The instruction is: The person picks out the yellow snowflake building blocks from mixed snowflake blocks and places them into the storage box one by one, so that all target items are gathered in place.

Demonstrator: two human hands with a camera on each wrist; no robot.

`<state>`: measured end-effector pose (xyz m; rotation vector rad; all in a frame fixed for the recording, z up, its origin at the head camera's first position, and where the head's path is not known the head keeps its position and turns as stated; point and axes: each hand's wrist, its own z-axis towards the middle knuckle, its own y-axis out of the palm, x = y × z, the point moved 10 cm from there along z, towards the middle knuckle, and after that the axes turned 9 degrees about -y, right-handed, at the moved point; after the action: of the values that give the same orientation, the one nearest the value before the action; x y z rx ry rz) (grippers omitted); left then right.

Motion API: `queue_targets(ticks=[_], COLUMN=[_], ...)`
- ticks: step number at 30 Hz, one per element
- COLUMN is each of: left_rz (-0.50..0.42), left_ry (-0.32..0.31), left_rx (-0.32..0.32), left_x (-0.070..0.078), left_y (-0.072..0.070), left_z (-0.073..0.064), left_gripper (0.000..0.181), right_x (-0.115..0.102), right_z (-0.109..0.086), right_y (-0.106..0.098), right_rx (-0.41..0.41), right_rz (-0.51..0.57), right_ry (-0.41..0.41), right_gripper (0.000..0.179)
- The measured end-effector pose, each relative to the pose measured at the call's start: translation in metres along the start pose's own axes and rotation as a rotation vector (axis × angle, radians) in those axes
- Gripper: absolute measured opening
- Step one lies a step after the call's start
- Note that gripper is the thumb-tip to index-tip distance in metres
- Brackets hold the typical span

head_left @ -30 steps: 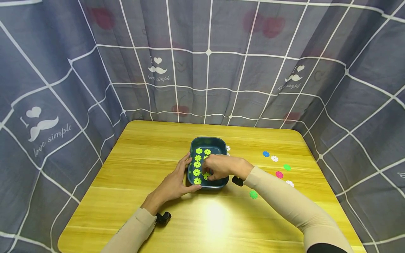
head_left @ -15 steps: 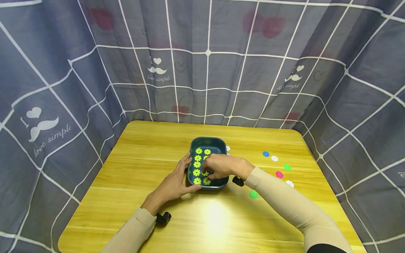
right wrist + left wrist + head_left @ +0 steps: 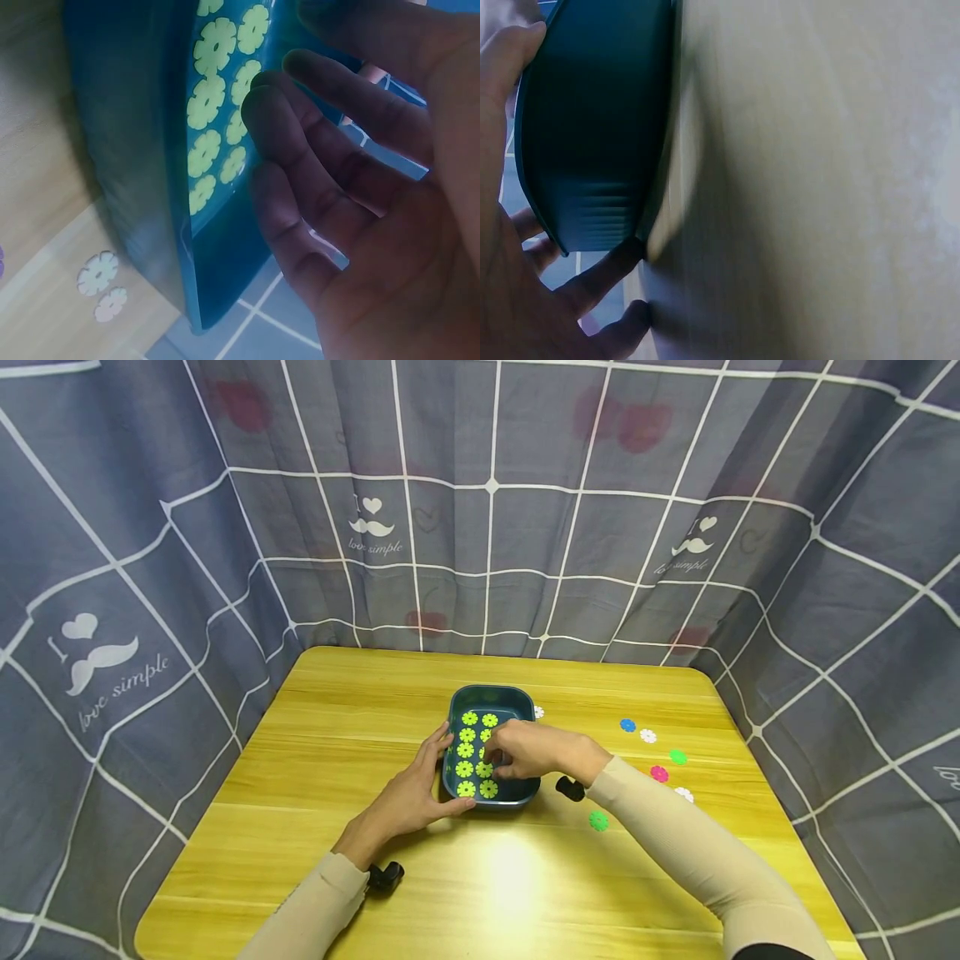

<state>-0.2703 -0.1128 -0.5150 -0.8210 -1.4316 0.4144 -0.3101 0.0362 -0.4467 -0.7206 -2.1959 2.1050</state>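
A dark teal rectangular bin (image 3: pixel 491 697) stands on the table, with yellow-green notched flower discs (image 3: pixel 466 769) laid in two columns on its floor. My left hand (image 3: pixel 408 793) holds the bin at its near left corner, thumb at the near rim and fingers along the left wall. In the left wrist view the thumb (image 3: pixel 526 39) touches the rim and the fingers (image 3: pixel 604 277) reach round the far end of the wall. Over the right column hovers my right hand (image 3: pixel 521 748), its fingers loosely bent; the right wrist view shows nothing between thumb and fingers (image 3: pixel 274 120).
Loose discs lie to the right on the wooden table (image 3: pixel 360 710): a blue disc (image 3: pixel 627 725), a pink disc (image 3: pixel 659 773), a green disc (image 3: pixel 598 821) and several others. White discs (image 3: pixel 98 273) sit beside the bin's right wall. A grey checked curtain (image 3: pixel 450 527) surrounds the table.
My right hand has drawn back a little from the nearest disc of the right column, which now shows whole. The left hand keeps its place on the bin.
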Motion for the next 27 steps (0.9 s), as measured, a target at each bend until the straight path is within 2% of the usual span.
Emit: queue_targets(ticks=[15, 27], left_rz=[0.031, 0.1], left_ry=[0.016, 0.013], left_rx=[0.006, 0.015], left_x=[0.004, 0.007], left_y=[-0.001, -0.005], left_z=[0.0, -0.001], left_gripper=[0.139, 0.134], right_x=[0.008, 0.02], right_z=[-0.024, -0.055], right_y=[-0.011, -0.016], right_rx=[0.157, 0.278], right_rz=[0.05, 0.112], right_ry=[0.002, 0.101], right_gripper=[0.016, 0.019])
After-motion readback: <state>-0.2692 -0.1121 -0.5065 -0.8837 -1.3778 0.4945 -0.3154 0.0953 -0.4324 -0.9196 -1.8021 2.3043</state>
